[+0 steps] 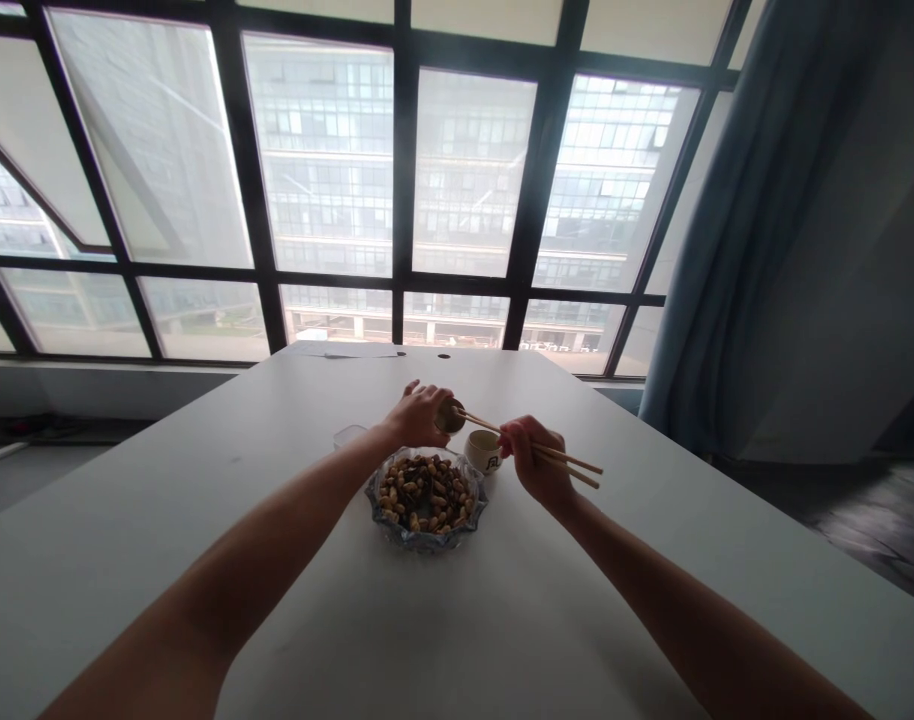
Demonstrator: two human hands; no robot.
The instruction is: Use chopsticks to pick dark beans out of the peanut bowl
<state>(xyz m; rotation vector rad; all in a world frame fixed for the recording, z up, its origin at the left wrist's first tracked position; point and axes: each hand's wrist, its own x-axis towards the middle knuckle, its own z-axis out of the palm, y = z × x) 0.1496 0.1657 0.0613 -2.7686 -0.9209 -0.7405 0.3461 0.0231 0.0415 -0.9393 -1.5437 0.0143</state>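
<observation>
My left hand (419,414) is closed around a small cup (449,417), tilted so its mouth faces me and to the right. In my right hand (536,460) is a pair of wooden chopsticks (569,466), their tips at the mouth of that cup. Below the hands stands a scalloped glass bowl (427,543) with peanuts (434,490) and some darker pieces that I cannot make out. A second small cup (484,453), pale with a dark character on its side, stands upright between the bowl and my right hand. What the tilted cup contains is too dim to tell.
A clear plastic container (348,435) sits behind my left forearm, partly hidden. All this rests on a long white table (314,620). A thin flat item (361,355) lies at its far end, before large windows. A blue curtain (742,220) hangs at the right.
</observation>
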